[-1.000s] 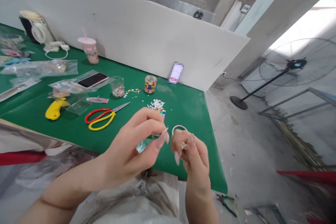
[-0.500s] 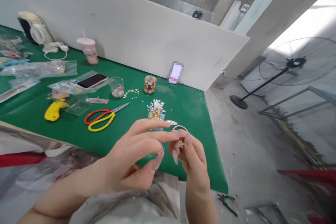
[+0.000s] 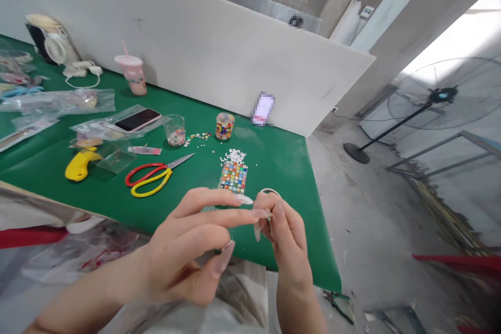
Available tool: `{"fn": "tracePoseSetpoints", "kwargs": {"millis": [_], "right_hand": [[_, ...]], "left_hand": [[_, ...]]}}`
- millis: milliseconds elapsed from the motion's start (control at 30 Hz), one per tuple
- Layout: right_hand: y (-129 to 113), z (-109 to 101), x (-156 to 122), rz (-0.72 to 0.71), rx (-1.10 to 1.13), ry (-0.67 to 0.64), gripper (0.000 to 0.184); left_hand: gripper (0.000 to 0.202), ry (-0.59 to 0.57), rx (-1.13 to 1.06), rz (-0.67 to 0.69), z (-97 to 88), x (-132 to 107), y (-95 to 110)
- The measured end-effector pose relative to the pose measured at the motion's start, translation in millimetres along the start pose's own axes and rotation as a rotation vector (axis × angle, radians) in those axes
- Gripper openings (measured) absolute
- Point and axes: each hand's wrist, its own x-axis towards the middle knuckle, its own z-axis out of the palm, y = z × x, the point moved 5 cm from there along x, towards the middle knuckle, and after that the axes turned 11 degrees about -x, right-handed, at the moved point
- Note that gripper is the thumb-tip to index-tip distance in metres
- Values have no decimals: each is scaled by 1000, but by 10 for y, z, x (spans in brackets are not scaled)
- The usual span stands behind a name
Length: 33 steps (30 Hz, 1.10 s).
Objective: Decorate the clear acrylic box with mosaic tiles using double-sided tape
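Thumb and fingers of my right hand (image 3: 289, 224) are closed in a pinch. A thin pale hoop (image 3: 270, 190) shows above its knuckles, and a small shiny piece (image 3: 270, 215) peeks out at the fingertips, mostly covered. Whether hoop and piece are joined, I cannot tell. My left hand (image 3: 195, 240) has its long-nailed fingers stretched out and apart, the middle fingertip against the small piece. Just beyond the left fingertips lies a flat panel of multicoloured mosaic tiles (image 3: 234, 176), with a heap of white chips (image 3: 234, 155) behind it.
On the green table (image 3: 282, 162) stand a mosaic-covered jar (image 3: 224, 126), a clear cup of tiles (image 3: 176, 131) and a pink tumbler (image 3: 133, 74). Red-and-yellow scissors (image 3: 158, 175), a yellow tool (image 3: 80, 166) and a phone (image 3: 138, 120) lie left. A white partition (image 3: 195, 47) rises behind.
My left hand has shifted slightly left and down, uncovering more of the mosaic panel. Its middle fingertip now covers most of the small piece in my right hand.
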Motion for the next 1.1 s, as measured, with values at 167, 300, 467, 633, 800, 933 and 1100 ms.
{"fn": "tracePoseSetpoints", "kwargs": {"millis": [167, 300, 467, 633, 800, 933, 1100], "right_hand": [[8, -2, 3, 10, -41, 21, 36], [4, -10, -1, -5, -77, 49, 36], [7, -4, -6, -10, -73, 47, 36], [-2, -3, 1, -22, -92, 66, 36], [-1, -21, 0, -68, -111, 65, 37], [140, -34, -40, 48, -154, 41, 41], [376, -65, -135, 275, -172, 77, 47]], "left_hand": [[20, -21, -10, -12, 14, -6, -6], [21, -7, -67, -17, 16, -3, 16], [21, 24, -3, -37, -15, 26, 24], [20, -12, -10, -1, -5, 26, 76], [21, 176, 36, -154, -105, -43, -154], [22, 49, 253, -588, -93, -185, -1090], [17, -321, 268, -820, 59, -399, -2365]]}}
